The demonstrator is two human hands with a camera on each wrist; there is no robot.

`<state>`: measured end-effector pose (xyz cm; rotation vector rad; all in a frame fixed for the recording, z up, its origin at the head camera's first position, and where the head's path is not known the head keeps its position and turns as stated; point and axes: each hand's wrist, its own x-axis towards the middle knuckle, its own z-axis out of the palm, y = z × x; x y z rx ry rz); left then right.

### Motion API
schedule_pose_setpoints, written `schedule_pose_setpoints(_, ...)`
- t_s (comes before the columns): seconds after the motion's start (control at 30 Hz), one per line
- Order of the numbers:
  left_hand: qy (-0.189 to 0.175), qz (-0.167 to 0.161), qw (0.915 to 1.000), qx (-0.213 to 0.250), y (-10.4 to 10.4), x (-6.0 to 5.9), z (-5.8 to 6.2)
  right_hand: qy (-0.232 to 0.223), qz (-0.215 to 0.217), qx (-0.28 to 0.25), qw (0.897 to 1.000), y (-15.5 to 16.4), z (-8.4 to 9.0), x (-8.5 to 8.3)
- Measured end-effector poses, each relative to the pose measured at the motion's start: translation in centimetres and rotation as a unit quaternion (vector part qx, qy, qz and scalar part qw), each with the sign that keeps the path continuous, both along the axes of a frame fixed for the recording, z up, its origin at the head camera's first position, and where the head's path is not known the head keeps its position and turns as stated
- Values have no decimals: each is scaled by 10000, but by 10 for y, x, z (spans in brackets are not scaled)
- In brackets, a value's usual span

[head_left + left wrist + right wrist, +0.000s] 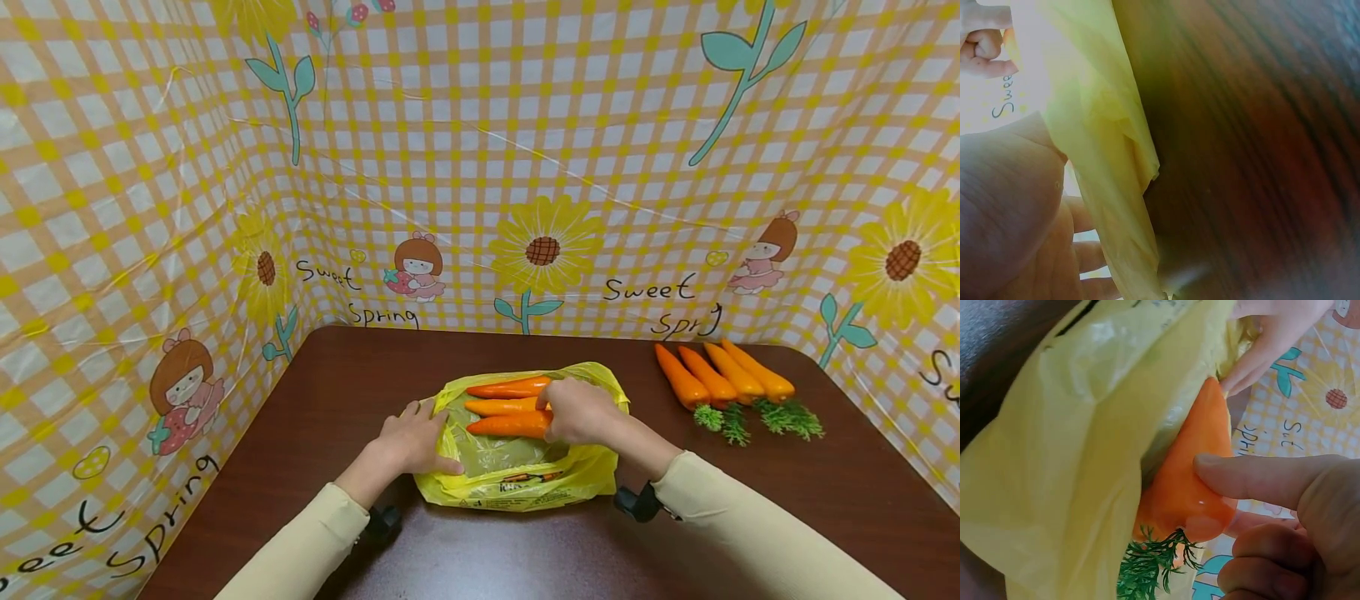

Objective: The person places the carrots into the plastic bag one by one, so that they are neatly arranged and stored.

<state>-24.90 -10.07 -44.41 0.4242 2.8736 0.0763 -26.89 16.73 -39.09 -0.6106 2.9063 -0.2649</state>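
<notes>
Carrot [510, 425] number three is the one in play, lying nearest the person of the three inside the yellow bag [517, 487], which sits about dead centre on the brown counter [360, 367]. Its long axis runs roughly 9-to-3 across the head view, tip toward 9 o'clock, leafy end toward 3 and tucked under the right hand [581, 411]. That right grip is closed on the fat end: in the right wrist view the thumb [1254, 478] presses flat on the orange shoulder just above the green fronds, with the other fingers curled below. So the carrot lies straight out at 9 o'clock from the right grip, and that hand is the only one on it.

Left hand [412, 442] is at the bag's 9 o'clock edge, fingers pinching the plastic and keeping the mouth spread; the left wrist view mostly shows palm and yellow film, pretty blurry.

The other two carrots in the bag lie parallel, just beyond it toward 12. Four more carrots [720, 375] sit out on the counter around 2 o'clock from the bag, well apart, tips angled toward 11 and greens toward 5.
</notes>
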Motion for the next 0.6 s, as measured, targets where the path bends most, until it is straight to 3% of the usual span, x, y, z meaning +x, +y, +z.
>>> schedule_pose_setpoints(0.6,28,-20,10000,-13,0,1,1,65,196,-104,9997,1,-17,6)
